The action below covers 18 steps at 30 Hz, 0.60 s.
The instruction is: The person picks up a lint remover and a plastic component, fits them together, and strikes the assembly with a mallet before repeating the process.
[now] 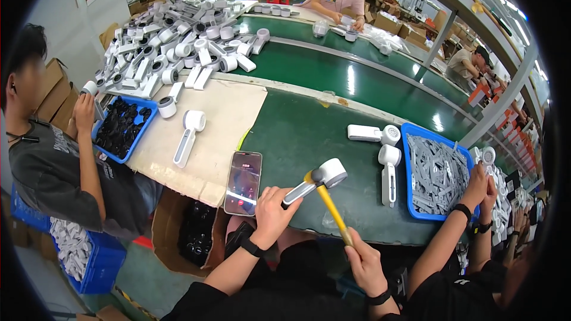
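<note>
My left hand (272, 214) is closed around the lower handle of a white shower head (334, 172) with a grey strip along its handle. The shower head is tilted, its round head pointing up and to the right. In my closed right hand (366, 264) is a hammer (332, 209) with a yellow handle. The hammer's head overlaps the shower head's neck; whether they touch I cannot tell. A phone (243, 183) with its screen lit lies just left of my left hand. Two more shower heads, one lying sideways (373, 134) and one lengthwise (389, 175), rest to the right.
A blue tray of grey strips (440, 175) stands at right, beside a co-worker's hands (479, 187). At left, another co-worker holds a white part near a blue tray of black parts (124, 128). Many shower heads (178, 41) are heaped behind. A green conveyor belt (315, 71) runs across the back.
</note>
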Motion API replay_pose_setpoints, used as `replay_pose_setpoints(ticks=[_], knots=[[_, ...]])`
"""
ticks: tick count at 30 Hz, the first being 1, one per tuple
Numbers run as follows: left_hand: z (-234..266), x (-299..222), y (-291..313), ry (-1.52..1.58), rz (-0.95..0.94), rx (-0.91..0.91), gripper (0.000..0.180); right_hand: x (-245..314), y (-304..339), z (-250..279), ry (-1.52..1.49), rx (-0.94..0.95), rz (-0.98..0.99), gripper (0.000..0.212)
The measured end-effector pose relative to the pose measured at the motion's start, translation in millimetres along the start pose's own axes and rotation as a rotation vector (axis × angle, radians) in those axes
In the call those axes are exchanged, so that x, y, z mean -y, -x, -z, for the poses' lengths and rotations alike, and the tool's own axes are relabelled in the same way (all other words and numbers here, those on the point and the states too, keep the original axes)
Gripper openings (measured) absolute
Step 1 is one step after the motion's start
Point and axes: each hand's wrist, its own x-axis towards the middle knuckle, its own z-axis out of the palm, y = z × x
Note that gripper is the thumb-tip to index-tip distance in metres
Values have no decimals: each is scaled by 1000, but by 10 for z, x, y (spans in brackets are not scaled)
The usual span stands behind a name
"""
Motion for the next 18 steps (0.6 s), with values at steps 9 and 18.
replay_pose_setpoints(ticks=[9, 18], knots=[[-20, 1, -7, 2, 4, -12, 21, -27, -44, -16, 88, 127, -153, 42], [-58, 36, -41, -39, -7, -36, 21, -4, -19, -65, 82, 136, 1, 43]])
